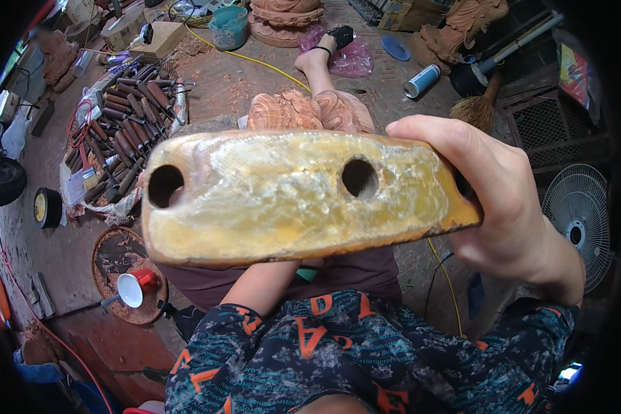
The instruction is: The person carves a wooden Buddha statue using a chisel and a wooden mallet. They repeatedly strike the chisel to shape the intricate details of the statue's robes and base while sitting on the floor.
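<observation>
Right hand [495, 181]: clamped on the block's [269, 207] right end.
Block: I see it extending left from that hand.
Left hand: hidden, grip I can't tell.
Fan [581, 200]: right of right hand.

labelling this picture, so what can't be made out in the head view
In the head view:
Left hand: hidden behind the yellow block, only its forearm showing.
Right hand: some fingers hidden behind the block.
Block's right-end hole: partly covered by that hand.
Carved wood: lower part hidden behind the block.
Printed shirt: cut off by the lower edge.
</observation>
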A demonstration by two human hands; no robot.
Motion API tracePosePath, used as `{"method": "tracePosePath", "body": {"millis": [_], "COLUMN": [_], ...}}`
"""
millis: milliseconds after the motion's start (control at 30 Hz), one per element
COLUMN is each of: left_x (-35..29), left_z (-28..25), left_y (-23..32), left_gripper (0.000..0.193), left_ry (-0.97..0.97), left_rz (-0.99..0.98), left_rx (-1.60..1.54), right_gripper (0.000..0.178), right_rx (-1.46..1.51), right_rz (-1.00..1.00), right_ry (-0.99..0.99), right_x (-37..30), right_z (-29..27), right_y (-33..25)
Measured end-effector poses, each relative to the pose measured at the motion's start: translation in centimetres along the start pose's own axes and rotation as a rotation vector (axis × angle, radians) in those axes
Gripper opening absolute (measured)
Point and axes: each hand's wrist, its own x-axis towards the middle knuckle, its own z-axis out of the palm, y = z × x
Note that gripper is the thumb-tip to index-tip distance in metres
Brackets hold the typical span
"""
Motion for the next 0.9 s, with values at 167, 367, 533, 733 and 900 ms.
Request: {"method": "tracePosePath", "body": {"millis": [167,367,533,733,900], "left_x": [0.1,-1.7,-1.1,-2.2,-2.4], "left_z": [-0.3,0.0,-0.2,0.1,0.2], "left_y": [0.6,0.7,0.8,1.2,4.1], "left_gripper": [0.021,0.019,0.018,0.017,0.018], "left_ry": [-0.023,-0.045,-0.055,-0.117,-0.522], "left_rz": [-0.017,-0.028,-0.011,-0.016,0.172], "left_rx": [-0.038,-0.047,-0.033,-0.077,0.085], "right_gripper": [0.056,0.043,0.039,0.026,0.032], "right_rx": [0.105,-0.718,-0.153,-0.615,-0.497], "right_rz": [-0.138,-0.160,-0.150,-0.140,-0.087], "right_ry": [0.151,-0.003,0.214,-0.043,-0.005], "right_x": [0.5,-0.5,0.4,-1.3,-2.4], "right_z": [0.4,0.6,-0.3,-0.2,-0.1], "right_y": [0.5,0.3,-0.1,0.2,0.0]}}
